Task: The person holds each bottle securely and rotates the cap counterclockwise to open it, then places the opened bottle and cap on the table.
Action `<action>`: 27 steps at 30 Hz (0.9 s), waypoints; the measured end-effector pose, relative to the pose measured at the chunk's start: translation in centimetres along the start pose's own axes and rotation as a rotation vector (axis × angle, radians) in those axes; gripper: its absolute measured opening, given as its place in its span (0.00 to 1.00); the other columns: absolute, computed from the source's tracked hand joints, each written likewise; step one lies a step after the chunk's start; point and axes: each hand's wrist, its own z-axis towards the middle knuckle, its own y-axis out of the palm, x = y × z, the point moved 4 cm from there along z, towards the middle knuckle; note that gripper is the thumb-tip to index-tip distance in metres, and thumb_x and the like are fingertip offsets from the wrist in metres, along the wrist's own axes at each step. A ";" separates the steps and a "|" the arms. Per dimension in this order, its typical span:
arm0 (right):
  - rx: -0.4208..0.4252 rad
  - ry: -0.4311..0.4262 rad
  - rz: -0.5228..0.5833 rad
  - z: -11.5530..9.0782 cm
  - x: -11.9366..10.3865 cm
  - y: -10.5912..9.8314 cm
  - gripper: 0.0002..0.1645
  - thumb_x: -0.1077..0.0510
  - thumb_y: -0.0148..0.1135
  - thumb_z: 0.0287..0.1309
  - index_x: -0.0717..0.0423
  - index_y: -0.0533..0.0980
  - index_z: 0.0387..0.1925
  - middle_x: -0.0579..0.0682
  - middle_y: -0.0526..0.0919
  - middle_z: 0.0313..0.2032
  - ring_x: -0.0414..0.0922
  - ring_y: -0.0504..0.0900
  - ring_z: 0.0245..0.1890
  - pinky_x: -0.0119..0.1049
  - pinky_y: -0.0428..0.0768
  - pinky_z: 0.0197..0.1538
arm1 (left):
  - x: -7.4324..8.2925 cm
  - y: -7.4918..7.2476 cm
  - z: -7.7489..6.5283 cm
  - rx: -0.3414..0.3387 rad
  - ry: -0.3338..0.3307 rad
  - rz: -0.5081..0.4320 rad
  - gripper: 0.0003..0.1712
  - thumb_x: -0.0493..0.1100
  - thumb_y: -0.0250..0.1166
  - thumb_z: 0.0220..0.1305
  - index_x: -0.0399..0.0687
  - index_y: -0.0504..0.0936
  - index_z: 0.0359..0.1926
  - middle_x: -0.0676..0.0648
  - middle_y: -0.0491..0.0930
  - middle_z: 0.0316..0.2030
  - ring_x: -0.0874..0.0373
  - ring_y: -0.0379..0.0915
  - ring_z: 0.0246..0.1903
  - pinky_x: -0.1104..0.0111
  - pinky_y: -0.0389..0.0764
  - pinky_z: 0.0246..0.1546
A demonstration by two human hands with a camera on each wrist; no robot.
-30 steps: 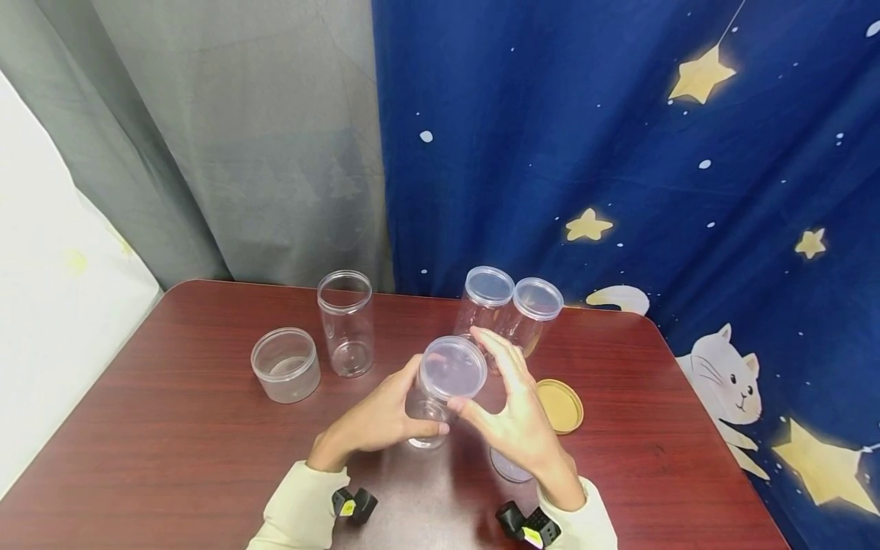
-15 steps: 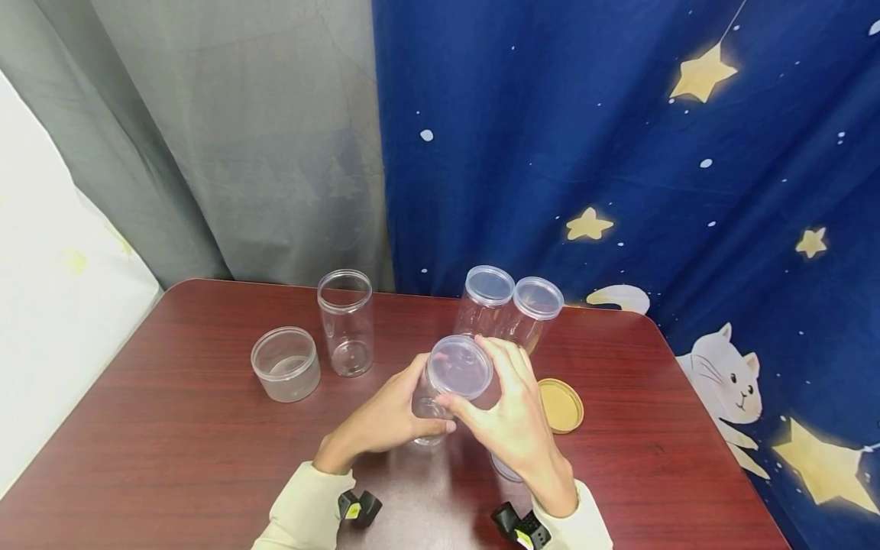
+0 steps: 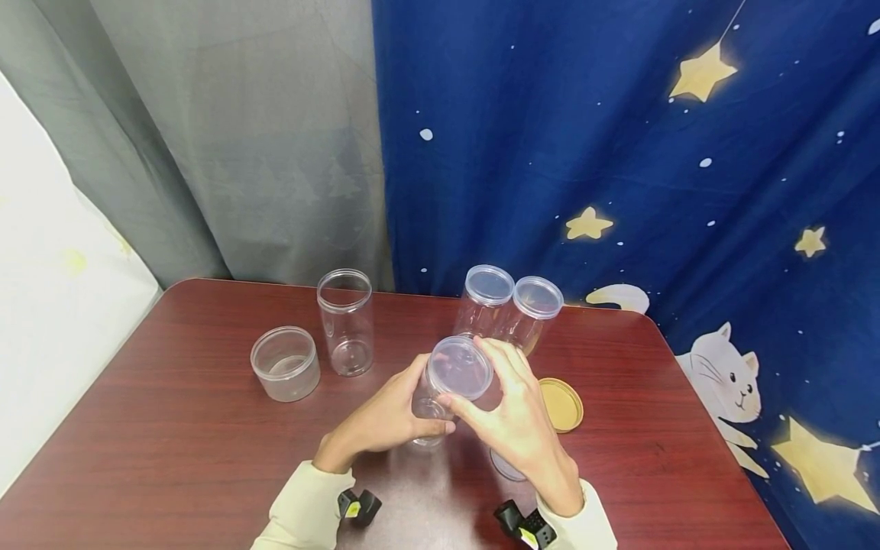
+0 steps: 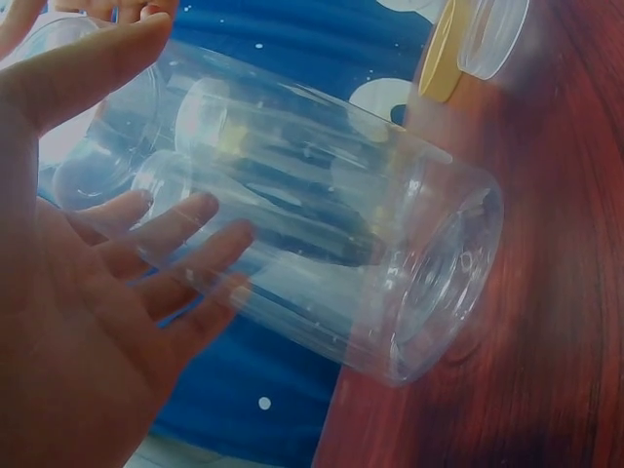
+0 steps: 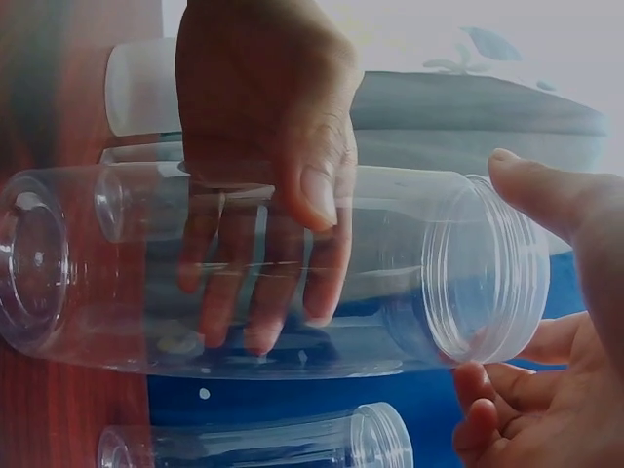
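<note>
A clear plastic jar (image 3: 428, 411) with a translucent screw lid (image 3: 461, 368) on top stands between both hands. My left hand (image 3: 380, 412) grips the jar's body, thumb on the near side and fingers round the far side. In the right wrist view those fingers show through the jar wall (image 5: 385, 292). My right hand (image 3: 516, 418) holds the lid's rim, with the thumb at the front and the fingers at the far right. The jar's base (image 4: 444, 278) is close over the tabletop in the left wrist view.
Two lidded clear jars (image 3: 489, 286) (image 3: 538, 299) stand behind the hands. To the left are an open tall jar (image 3: 346, 328) and a short open tub (image 3: 286, 367). A gold lid (image 3: 561, 406) and a translucent lid (image 3: 507, 466) lie on the brown table (image 3: 653, 458) at right.
Over the second, the jar and both hands have shifted slightly right. The right hand's raised fingers have come in against the lid's rim. The last half second shows almost no motion.
</note>
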 end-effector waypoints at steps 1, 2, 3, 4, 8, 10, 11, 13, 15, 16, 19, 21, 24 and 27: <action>-0.004 -0.001 -0.001 0.0 0.0 0.0 0.47 0.45 0.81 0.41 0.54 0.73 0.63 0.48 0.78 0.58 0.45 0.74 0.58 0.47 0.76 0.58 | 0.0 0.0 0.0 -0.002 -0.001 0.000 0.50 0.55 0.79 0.47 0.59 0.62 0.69 0.56 0.77 0.55 0.61 0.75 0.54 0.56 0.75 0.57; -0.007 -0.002 -0.002 0.0 0.0 0.0 0.47 0.45 0.81 0.41 0.54 0.73 0.63 0.47 0.78 0.58 0.45 0.74 0.58 0.48 0.76 0.58 | 0.0 0.0 0.0 -0.003 -0.003 -0.001 0.51 0.55 0.79 0.47 0.59 0.62 0.69 0.56 0.77 0.55 0.61 0.75 0.54 0.57 0.76 0.57; -0.009 -0.004 -0.002 0.0 0.0 -0.1 0.47 0.46 0.81 0.41 0.54 0.73 0.64 0.47 0.78 0.58 0.45 0.74 0.58 0.47 0.76 0.58 | -0.1 0.0 0.0 -0.004 -0.004 -0.001 0.51 0.55 0.79 0.47 0.59 0.62 0.69 0.56 0.77 0.55 0.61 0.75 0.54 0.57 0.76 0.56; -0.009 -0.007 -0.001 0.0 0.0 -0.1 0.47 0.46 0.81 0.41 0.54 0.73 0.63 0.47 0.78 0.58 0.45 0.74 0.58 0.47 0.76 0.58 | -0.1 0.0 0.0 -0.005 -0.006 -0.003 0.51 0.56 0.79 0.47 0.59 0.62 0.69 0.56 0.78 0.55 0.61 0.75 0.53 0.57 0.76 0.56; -0.009 -0.023 0.002 0.0 0.0 -0.1 0.46 0.47 0.80 0.41 0.54 0.73 0.63 0.47 0.77 0.58 0.45 0.74 0.58 0.47 0.75 0.58 | -0.1 0.0 0.0 -0.013 -0.011 -0.007 0.51 0.56 0.79 0.47 0.60 0.62 0.69 0.56 0.78 0.55 0.62 0.75 0.53 0.58 0.76 0.55; -0.007 -0.033 0.007 0.0 0.0 -0.2 0.46 0.48 0.80 0.41 0.55 0.73 0.63 0.48 0.77 0.58 0.45 0.74 0.58 0.46 0.75 0.58 | -0.1 -0.1 -0.1 -0.016 -0.011 -0.010 0.51 0.56 0.79 0.47 0.61 0.62 0.69 0.56 0.78 0.55 0.62 0.75 0.53 0.58 0.76 0.55; -0.006 -0.038 0.008 0.0 0.0 -0.2 0.46 0.48 0.80 0.41 0.55 0.73 0.63 0.48 0.77 0.58 0.45 0.74 0.58 0.46 0.75 0.59 | -0.1 -0.1 -0.1 -0.017 -0.011 -0.009 0.50 0.56 0.79 0.47 0.61 0.62 0.69 0.56 0.78 0.55 0.62 0.75 0.53 0.58 0.76 0.55; -0.005 -0.048 0.014 0.1 0.0 -0.1 0.45 0.49 0.80 0.42 0.55 0.73 0.63 0.48 0.77 0.58 0.45 0.74 0.59 0.46 0.74 0.59 | -0.1 -0.1 -0.1 -0.018 -0.011 -0.010 0.50 0.56 0.79 0.47 0.61 0.62 0.68 0.56 0.78 0.55 0.62 0.75 0.53 0.58 0.76 0.55; 0.000 -0.053 0.017 0.1 0.1 -0.2 0.45 0.49 0.80 0.42 0.55 0.73 0.63 0.47 0.77 0.58 0.45 0.74 0.59 0.45 0.74 0.60 | -0.2 -0.1 -0.1 -0.020 -0.012 -0.008 0.50 0.56 0.79 0.46 0.61 0.63 0.68 0.56 0.78 0.55 0.62 0.75 0.53 0.58 0.76 0.55; 0.003 -0.056 0.018 0.1 0.1 -0.2 0.45 0.49 0.80 0.42 0.54 0.73 0.63 0.47 0.77 0.59 0.45 0.73 0.59 0.44 0.73 0.59 | -0.2 -0.1 -0.1 -0.021 -0.014 -0.008 0.50 0.55 0.79 0.46 0.61 0.63 0.68 0.56 0.78 0.55 0.62 0.75 0.53 0.58 0.76 0.55; 0.018 -0.065 0.029 0.1 0.2 -0.3 0.43 0.50 0.80 0.43 0.53 0.74 0.63 0.46 0.78 0.59 0.44 0.73 0.57 0.41 0.72 0.58 | -0.3 -0.1 -0.1 -0.025 -0.018 -0.005 0.51 0.54 0.80 0.46 0.61 0.62 0.68 0.57 0.78 0.55 0.62 0.76 0.52 0.58 0.77 0.55; 0.032 -0.073 0.038 0.1 0.3 -0.4 0.43 0.50 0.80 0.43 0.53 0.74 0.62 0.46 0.78 0.59 0.44 0.72 0.55 0.39 0.71 0.56 | -0.4 -0.2 -0.1 -0.025 -0.017 -0.002 0.51 0.54 0.80 0.46 0.61 0.62 0.69 0.56 0.78 0.55 0.61 0.76 0.52 0.58 0.77 0.55; 0.052 -0.081 0.068 0.2 0.3 -0.5 0.42 0.51 0.80 0.43 0.53 0.75 0.61 0.47 0.79 0.58 0.45 0.73 0.53 0.37 0.71 0.54 | -0.4 -0.2 -0.1 -0.022 -0.017 -0.003 0.51 0.54 0.79 0.46 0.61 0.62 0.69 0.55 0.78 0.55 0.60 0.76 0.52 0.56 0.77 0.54; 0.065 -0.065 0.093 0.3 0.5 -0.6 0.41 0.52 0.80 0.43 0.52 0.75 0.61 0.46 0.80 0.57 0.45 0.74 0.54 0.35 0.74 0.49 | -0.5 -0.3 -0.1 -0.017 -0.018 -0.010 0.51 0.53 0.79 0.47 0.61 0.62 0.69 0.55 0.78 0.55 0.60 0.76 0.52 0.55 0.77 0.55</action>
